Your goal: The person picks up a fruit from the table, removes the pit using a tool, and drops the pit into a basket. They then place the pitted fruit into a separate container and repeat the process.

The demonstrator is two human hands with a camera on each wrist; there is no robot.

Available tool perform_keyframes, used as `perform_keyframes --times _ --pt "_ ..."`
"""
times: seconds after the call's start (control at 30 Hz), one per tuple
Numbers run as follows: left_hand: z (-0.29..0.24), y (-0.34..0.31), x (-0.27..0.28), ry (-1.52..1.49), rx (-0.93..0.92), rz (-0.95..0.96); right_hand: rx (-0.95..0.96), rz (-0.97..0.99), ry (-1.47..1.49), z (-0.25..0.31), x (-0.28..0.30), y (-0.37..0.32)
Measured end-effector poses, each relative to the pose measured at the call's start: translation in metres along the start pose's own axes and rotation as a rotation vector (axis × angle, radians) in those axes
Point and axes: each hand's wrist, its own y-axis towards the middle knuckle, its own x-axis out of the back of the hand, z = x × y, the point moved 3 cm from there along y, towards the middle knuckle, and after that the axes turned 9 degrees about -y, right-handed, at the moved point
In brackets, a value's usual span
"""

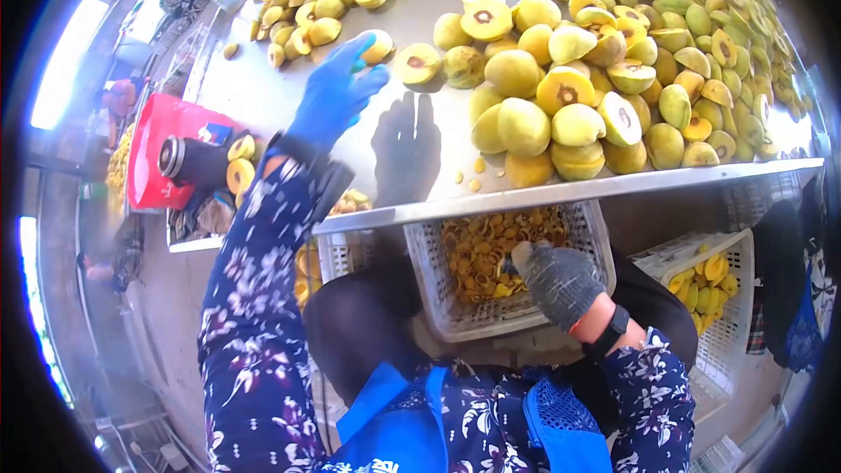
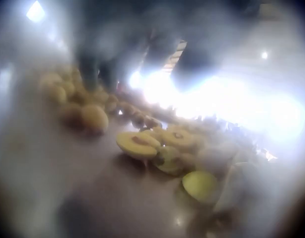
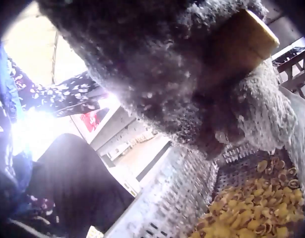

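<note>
In the head view my left hand (image 1: 337, 92), in a blue glove, reaches over the metal table with its fingers extended. Its fingertips are right at a yellow peach half (image 1: 378, 46), and another peach half (image 1: 418, 63) lies cut side up to the right. My right hand (image 1: 562, 282), in a grey knit glove, is over a crate (image 1: 420, 267) of pits and scraps (image 1: 495, 245). Its fingers curl round a tan wooden handle (image 3: 246, 42), seen in the right wrist view; the tool's working end is hidden. Blurred peach halves (image 2: 137, 145) show in the left wrist view.
A large heap of peach halves (image 1: 604, 79) covers the table's right side; another pile (image 1: 324, 0) is at the back left. The table's metal edge (image 1: 569, 186) runs above the crate. A red bag (image 1: 162, 144) and dark bottle (image 1: 197, 162) stand left; a crate (image 1: 736, 298) stands right.
</note>
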Motion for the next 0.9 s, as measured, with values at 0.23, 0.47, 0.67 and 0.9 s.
perform_keyframes --times 0.23,0.47,0.67,0.9 --pt "0.033 0.097 -0.036 0.239 -0.207 0.123 0.058 0.035 -0.011 0.015 0.027 0.001" --pt "0.044 0.047 -0.044 -0.141 -0.11 0.015 0.039 -0.222 0.629 0.032 0.054 0.021" --pt "0.011 -0.056 -0.069 -1.113 0.046 0.106 0.001 -0.276 0.737 0.05 0.073 0.034" --pt "-0.012 -0.118 -0.112 -1.144 -0.118 -0.008 0.015 -0.368 0.576 0.051 0.062 0.038"
